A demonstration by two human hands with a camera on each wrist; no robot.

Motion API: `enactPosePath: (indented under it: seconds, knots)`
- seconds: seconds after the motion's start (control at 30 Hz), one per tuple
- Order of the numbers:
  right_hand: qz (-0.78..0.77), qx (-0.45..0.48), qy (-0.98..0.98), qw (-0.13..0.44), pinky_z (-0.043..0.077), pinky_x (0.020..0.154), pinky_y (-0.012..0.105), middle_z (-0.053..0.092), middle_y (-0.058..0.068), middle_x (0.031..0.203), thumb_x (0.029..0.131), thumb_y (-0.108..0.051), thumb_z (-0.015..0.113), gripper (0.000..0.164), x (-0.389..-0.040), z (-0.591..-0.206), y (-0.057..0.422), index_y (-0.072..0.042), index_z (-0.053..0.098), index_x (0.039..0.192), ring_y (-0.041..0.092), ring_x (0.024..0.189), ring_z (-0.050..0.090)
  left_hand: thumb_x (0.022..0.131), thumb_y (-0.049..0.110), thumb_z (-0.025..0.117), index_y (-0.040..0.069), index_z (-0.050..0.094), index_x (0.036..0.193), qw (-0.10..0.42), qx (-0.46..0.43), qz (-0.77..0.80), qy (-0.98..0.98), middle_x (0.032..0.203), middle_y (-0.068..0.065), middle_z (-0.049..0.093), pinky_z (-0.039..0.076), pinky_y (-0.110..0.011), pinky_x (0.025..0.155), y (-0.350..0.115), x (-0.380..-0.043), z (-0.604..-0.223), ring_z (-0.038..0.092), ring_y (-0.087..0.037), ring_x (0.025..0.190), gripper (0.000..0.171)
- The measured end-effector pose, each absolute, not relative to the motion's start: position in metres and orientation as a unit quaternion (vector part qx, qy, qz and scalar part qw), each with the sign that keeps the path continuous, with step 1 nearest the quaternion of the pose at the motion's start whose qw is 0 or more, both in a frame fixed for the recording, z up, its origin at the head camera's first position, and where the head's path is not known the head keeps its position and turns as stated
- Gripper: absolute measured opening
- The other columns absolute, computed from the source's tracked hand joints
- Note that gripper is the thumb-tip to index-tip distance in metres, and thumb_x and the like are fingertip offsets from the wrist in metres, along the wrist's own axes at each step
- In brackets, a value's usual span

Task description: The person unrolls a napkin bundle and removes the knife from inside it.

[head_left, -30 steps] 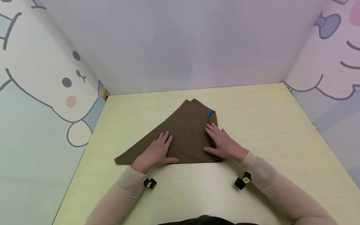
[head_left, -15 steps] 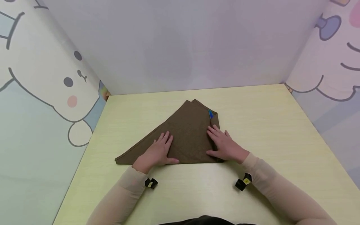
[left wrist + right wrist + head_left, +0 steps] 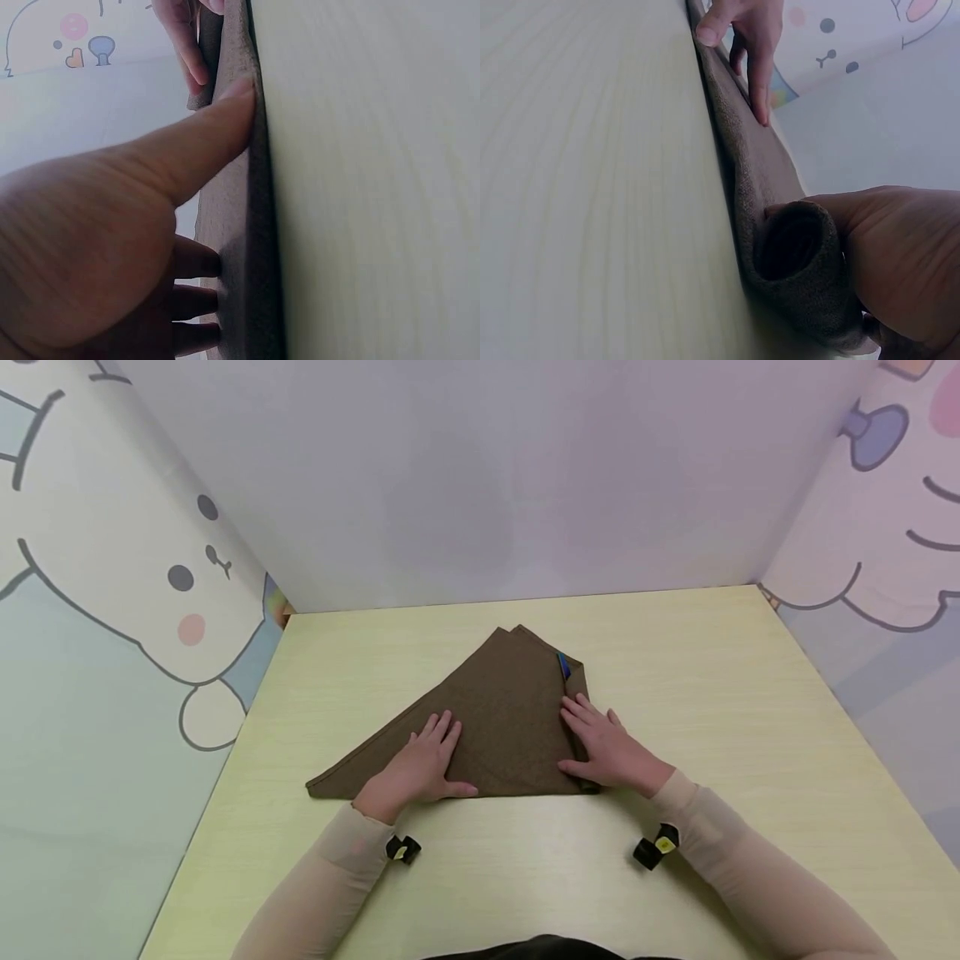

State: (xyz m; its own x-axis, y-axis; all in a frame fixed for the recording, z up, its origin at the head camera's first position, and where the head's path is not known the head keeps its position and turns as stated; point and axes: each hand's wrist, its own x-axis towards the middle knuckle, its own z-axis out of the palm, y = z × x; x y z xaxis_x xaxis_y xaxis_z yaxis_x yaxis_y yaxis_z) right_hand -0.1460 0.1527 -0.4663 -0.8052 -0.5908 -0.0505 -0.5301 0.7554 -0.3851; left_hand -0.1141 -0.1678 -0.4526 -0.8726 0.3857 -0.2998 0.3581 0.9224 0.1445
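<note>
A brown cloth (image 3: 510,718), folded to a rough triangle, lies on the table with a long point toward the left. My left hand (image 3: 416,768) rests flat on its left half, fingers spread, thumb along the near edge. At the right end the cloth is turned into a hollow roll (image 3: 821,300), seen end-on in the right wrist view. My right hand (image 3: 611,752) lies over this roll with fairly straight fingers, its thumb touching the cloth on the inner side. A small blue patch (image 3: 564,666) shows near the far end of the roll.
The pale wooden table (image 3: 675,652) extends around the cloth. A plain wall (image 3: 480,485) stands behind it, with cartoon-printed panels (image 3: 90,693) at the sides. Small black devices (image 3: 656,847) are worn at both wrists.
My right hand has shifted slightly right, and the rolled edge has moved right with it. Less of the blue patch shows. The left hand has stayed in place on the cloth.
</note>
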Motion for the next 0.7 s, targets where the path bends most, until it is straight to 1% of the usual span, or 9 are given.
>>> enactPosePath:
  seconds: [0.7]
  knots:
    - [-0.193, -0.292, 0.933, 0.082, 0.018, 0.107, 0.066, 0.017, 0.014, 0.159, 0.087, -0.040, 0.069, 0.086, -0.146, -0.468, 0.166, 0.001, 0.027, 0.150, 0.034, 0.146, 0.009, 0.077, 0.071, 0.062, 0.002, 0.021, 0.153, 0.162, 0.196, 0.045, 0.966, 0.159, -0.019, 0.009, 0.026, -0.057, 0.108, -0.168, -0.114, -0.453, 0.009, -0.037, 0.145, 0.111]
